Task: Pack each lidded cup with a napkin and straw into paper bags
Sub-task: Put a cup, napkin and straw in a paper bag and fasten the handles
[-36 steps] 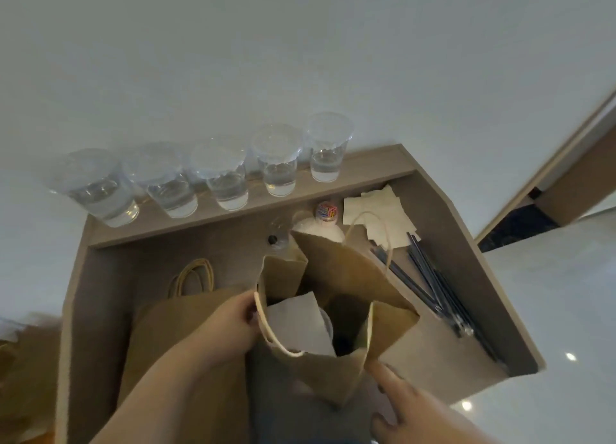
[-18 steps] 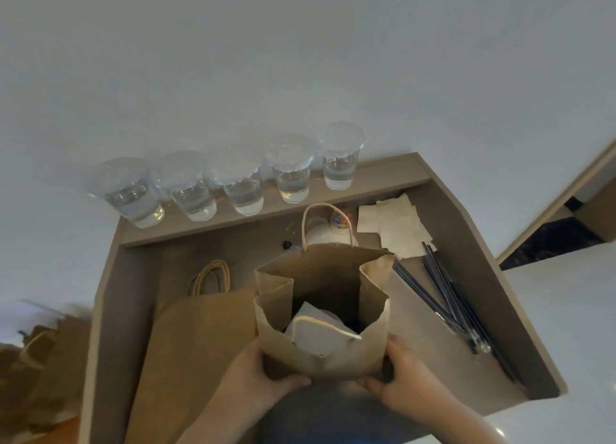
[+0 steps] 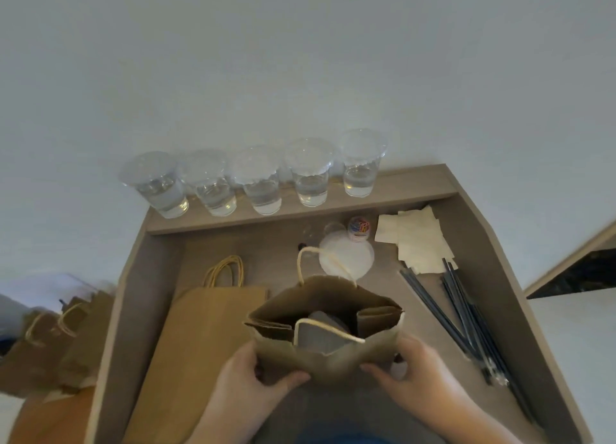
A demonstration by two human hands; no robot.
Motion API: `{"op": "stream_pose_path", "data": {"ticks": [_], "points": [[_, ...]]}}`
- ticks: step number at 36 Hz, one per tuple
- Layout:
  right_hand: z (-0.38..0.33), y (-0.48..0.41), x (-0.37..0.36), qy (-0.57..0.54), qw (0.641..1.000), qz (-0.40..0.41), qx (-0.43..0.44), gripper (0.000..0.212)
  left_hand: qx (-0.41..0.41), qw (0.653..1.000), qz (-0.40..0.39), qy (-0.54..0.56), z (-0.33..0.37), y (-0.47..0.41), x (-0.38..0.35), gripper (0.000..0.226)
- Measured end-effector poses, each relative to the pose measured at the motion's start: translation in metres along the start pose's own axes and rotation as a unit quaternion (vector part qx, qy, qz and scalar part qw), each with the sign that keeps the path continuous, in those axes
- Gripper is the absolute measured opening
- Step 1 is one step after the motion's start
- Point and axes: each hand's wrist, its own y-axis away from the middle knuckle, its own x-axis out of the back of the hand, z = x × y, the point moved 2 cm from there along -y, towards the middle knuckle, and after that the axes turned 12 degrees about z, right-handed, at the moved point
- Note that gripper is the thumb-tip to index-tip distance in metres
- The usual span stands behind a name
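Both hands grip the open paper bag (image 3: pixel 328 365) by its front corners, left hand (image 3: pixel 248 385) and right hand (image 3: pixel 421 378), near the worktop's (image 3: pixel 266 253) front edge. Its shadowed contents are hard to make out; straws (image 3: pixel 466 313) lie apart, rightward.

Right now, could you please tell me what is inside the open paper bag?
A pale napkin stands inside the open paper bag; anything beneath it is covered.

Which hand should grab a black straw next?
Probably the right hand. The black straws lie just beside it on the right, while the left hand is across the paper bag. Both hands hold the bag now, so the left could steady it.
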Motion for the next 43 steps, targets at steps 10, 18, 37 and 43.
{"op": "stream_pose_path", "data": {"ticks": [10,18,37,43], "points": [[-0.011,-0.006,0.015,0.03,0.999,-0.025,0.034,0.041,-0.144,0.989,-0.025,-0.026,0.023,-0.008,0.025,0.065],[-0.056,-0.008,0.061,0.128,0.983,0.012,0.132,0.027,-0.275,0.957,0.034,0.089,0.045,-0.02,0.049,0.048],[-0.085,-0.04,0.062,-0.076,0.99,-0.122,0.015,0.038,-0.211,0.96,-0.111,0.147,0.067,-0.027,0.039,0.028],[-0.08,-0.037,0.051,-0.183,0.978,-0.099,-0.018,0.019,-0.108,0.97,-0.128,0.176,0.065,-0.022,0.042,0.011]]}}
